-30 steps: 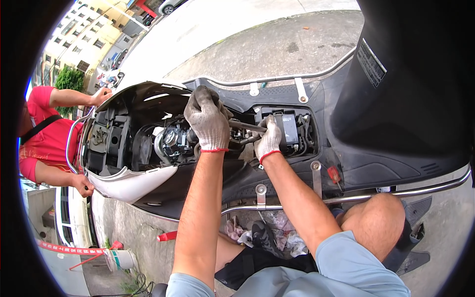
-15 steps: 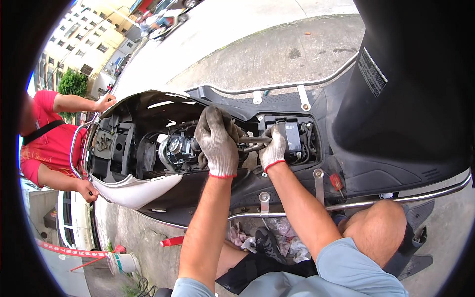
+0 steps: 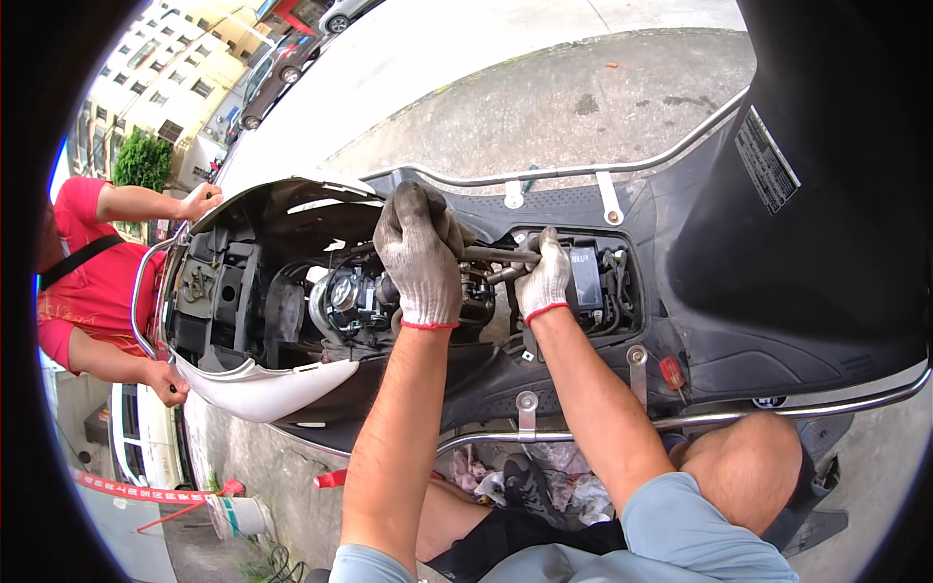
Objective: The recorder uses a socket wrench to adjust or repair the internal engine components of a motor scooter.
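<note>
Below me is a black scooter with its seat area opened up, the engine showing in the bay. My left hand, in a grey-white knit glove with a dirty palm, is closed on a grey metal rod above the engine bay. The rod reaches across to my right hand, gloved the same way, whose thumb and fingers are closed around its other end. Under the rod, a second short bar-like part shows beside my right hand. A battery sits in the floor compartment right of that hand.
Another person in a red shirt holds the rear grab rail at the left. A red-handled screwdriver lies on the footboard. Crumpled rags and a white bucket are on the ground. Parked cars stand farther off.
Both my hands and the rod sit slightly higher in view, my right hand a little farther right. My view has shifted somewhat. The passing rider in the background is gone.
</note>
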Motion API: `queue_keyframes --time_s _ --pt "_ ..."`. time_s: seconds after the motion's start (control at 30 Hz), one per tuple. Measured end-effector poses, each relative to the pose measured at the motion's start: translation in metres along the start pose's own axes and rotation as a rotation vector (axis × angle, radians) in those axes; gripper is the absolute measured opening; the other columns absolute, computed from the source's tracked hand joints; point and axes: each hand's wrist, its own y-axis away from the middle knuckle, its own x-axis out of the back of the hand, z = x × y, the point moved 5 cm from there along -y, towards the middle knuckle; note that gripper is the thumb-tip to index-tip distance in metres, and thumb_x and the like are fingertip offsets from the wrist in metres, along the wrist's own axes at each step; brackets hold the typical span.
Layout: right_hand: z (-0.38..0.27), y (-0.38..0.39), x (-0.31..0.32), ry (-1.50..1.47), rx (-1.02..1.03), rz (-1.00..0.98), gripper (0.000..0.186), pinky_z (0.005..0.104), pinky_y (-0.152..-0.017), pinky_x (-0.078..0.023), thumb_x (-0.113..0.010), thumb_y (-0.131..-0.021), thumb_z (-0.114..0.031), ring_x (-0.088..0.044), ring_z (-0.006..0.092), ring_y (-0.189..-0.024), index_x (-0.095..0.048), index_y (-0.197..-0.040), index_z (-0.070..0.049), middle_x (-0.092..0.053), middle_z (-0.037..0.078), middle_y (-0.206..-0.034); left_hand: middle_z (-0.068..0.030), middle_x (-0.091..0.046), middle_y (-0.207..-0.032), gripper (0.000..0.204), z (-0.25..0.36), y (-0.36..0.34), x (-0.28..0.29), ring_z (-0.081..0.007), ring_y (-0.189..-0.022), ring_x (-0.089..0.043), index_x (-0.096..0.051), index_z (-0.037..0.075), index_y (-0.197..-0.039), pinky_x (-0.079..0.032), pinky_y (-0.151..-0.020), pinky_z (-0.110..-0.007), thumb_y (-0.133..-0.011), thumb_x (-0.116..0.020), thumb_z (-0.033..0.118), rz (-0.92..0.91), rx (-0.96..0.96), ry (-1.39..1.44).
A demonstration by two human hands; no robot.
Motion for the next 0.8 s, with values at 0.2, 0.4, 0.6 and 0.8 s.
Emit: queue_keyframes --time_s 0.2,0.4,0.6,0.8 --pt "-0.007 0.005 -0.008 -0.038 0.003 -0.012 0.032 0.0311 -0.052 -0.038 -0.053 -0.100 -0.030 -0.040 0.0141 -0.054 -0.049 -0.076 -0.010 -0.044 0.001 -0.065 0.0027 -0.036 -0.055 0.035 -0.001 -0.001 -0.001 -0.0096 -0.046 -0.034 -0.051 0.008 -0.079 -0.040 -0.049 -0.027 -0.102 -0.049 0.035 0.015 0.019 0.016" --pt "0.001 -0.003 -0.004 -0.045 -0.011 0.014 0.031 0.0329 -0.048 -0.042 -0.053 -0.100 -0.030 -0.043 0.0158 -0.052 -0.049 -0.078 -0.008 -0.043 0.003 -0.063 0.0034 -0.034 -0.055 0.036 -0.005 0.004 0.008 -0.0092 -0.045 -0.033 -0.050 0.009 -0.080 -0.039 -0.049 -0.026 -0.103 -0.048 0.036 0.010 0.012 0.012" --pt "0.003 -0.004 -0.009 -0.087 -0.106 -0.183 0.028 0.0300 -0.059 -0.040 -0.053 -0.100 -0.025 -0.041 0.0136 -0.057 -0.051 -0.077 -0.009 -0.045 0.002 -0.065 0.0034 -0.032 -0.055 0.036 -0.005 0.022 0.009 -0.0084 -0.044 -0.031 -0.049 0.008 -0.080 -0.037 -0.046 -0.026 -0.103 -0.048 0.036 0.046 -0.046 0.046" --pt "0.001 -0.011 -0.007 0.088 -0.035 -0.013 0.032 0.0318 -0.047 -0.038 -0.051 -0.101 -0.029 -0.043 0.0150 -0.051 -0.051 -0.076 -0.008 -0.045 0.003 -0.063 0.0027 -0.036 -0.054 0.035 -0.012 -0.009 0.005 -0.0085 -0.042 -0.032 -0.051 0.007 -0.078 -0.038 -0.045 -0.027 -0.102 -0.048 0.032 0.157 -0.044 -0.025"
